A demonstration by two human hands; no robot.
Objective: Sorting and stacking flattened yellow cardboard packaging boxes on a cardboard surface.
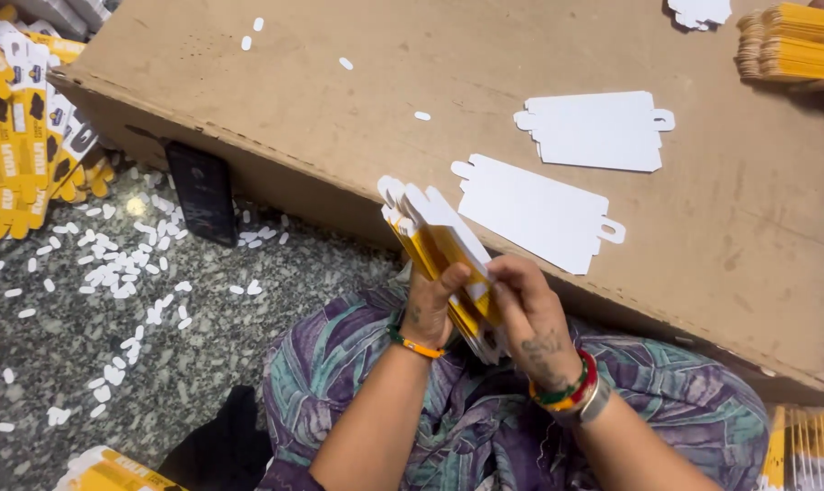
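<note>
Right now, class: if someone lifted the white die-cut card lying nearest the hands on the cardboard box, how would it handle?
The white die-cut card looks thin and flat, so probably light and bendy. Lying flush on the cardboard box, it may slide when pushed.

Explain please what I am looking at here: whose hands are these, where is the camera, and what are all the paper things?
There is no machine. One camera sits on a person's head and looks down at their own two hands and lap.

The left hand and the right hand together hold a stack of yellow and white cards; the fingers of both are closed around it.

In front lies a big flat cardboard box, used like a table. On it rest two piles of white cards, blank side up, and in the far right corner another yellow stack.

On the speckled stone floor lie many small white paper scraps, more yellow cards at the left, and a dark phone leaning against the box.
</note>
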